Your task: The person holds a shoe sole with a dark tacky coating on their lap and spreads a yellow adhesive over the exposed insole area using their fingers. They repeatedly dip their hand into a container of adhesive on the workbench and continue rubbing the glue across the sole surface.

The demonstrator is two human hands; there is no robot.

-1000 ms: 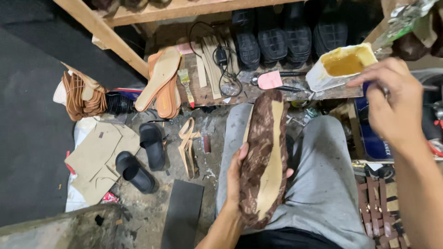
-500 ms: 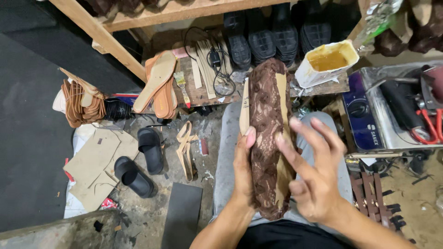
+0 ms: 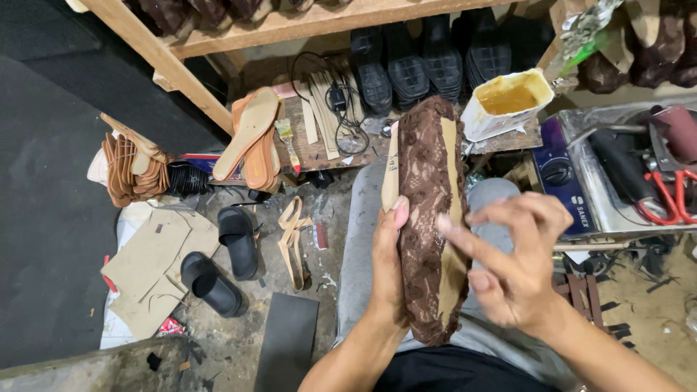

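Wooden shelf frame [image 3: 167, 62] runs across the top, rough pale timber w/ a diagonal brace. Under it a row of black ribbed rubber soles [image 3: 428, 58], standing on edge, glossy tread. Right: metal-topped box appliance [image 3: 581, 181], dark blue front w/ a round knob, red-handled tool [image 3: 671, 196] lying on it. Floor is gritty concrete, w/ flat tan cardboard cut-outs [image 3: 149, 265] at left, irregular shapes, matte.

Over the grey-trousered lap sits the insole piece [image 3: 428, 218]: long, narrow, sole-shaped, tan board wrapped in dark brown lace, openwork floral texture, bumpy. Bare tan board shows along both long edges. Long axis runs near vertical in view, away from the person; rounded far end points up toward the shelf, near end sits close to the body.

Left hand [image 3: 388, 268] grips the piece from its left side, thumb along the edge, fingers hidden behind, closed on it. Right hand [image 3: 519, 268] is blurred, fingers spread loosely, index tip at the right edge of the piece; can't tell if it really touches. Holds nothing.

White tub of amber glue [image 3: 508, 101], squashed sides, on the low bench [image 3: 319, 149] beyond the piece. Pair of black slide sandals [image 3: 225, 265] on floor, smooth rubber. Tan flat insole [image 3: 247, 131] leaning on bench, smooth. Small brush [image 3: 287, 141] beside it.
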